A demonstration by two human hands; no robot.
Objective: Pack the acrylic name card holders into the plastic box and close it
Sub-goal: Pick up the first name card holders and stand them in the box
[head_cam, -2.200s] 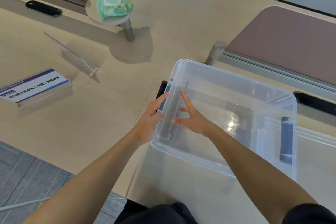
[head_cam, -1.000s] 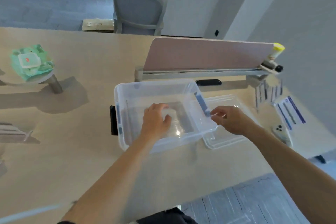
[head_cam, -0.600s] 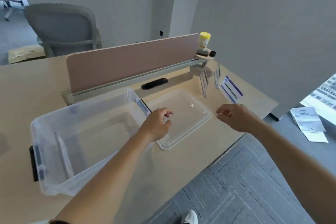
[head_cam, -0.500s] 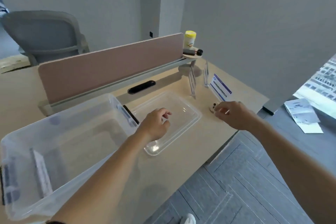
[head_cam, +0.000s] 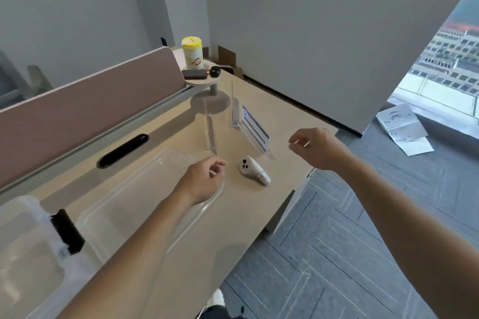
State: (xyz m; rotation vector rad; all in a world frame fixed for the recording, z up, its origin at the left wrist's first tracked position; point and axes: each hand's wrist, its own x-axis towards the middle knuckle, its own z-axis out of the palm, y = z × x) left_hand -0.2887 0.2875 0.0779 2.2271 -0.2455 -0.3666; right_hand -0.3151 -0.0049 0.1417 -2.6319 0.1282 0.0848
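Stretching across most of the view, the pale beige wooden desk carries everything the task needs, backed by a long dusty-pink partition screen. At the lower left edge, blurred, sits the large clear plastic storage box with a dark latch on its near end; its inside is too blurred to tell whether any holder lies in it. Beside it on the desk lies the flat transparent plastic lid, so the box is open and closing it remains for the end. Further right, near the desk's corner, three acrylic name card holders wait unpacked: a tall clear upright one, a second clear upright one just behind it, and a slanted one with a blue-and-white printed card. A small white handheld controller lies between the lid and the slanted holder. The person's left hand hovers over the far corner of the lid, fingers loosely curled and holding nothing. The right hand hangs in the air beside the slanted holder, fingers partly apart, empty, touching nothing. Judging by this layout, the packing is at an early stage: these three holders still need lifting into the box before the lid goes on.
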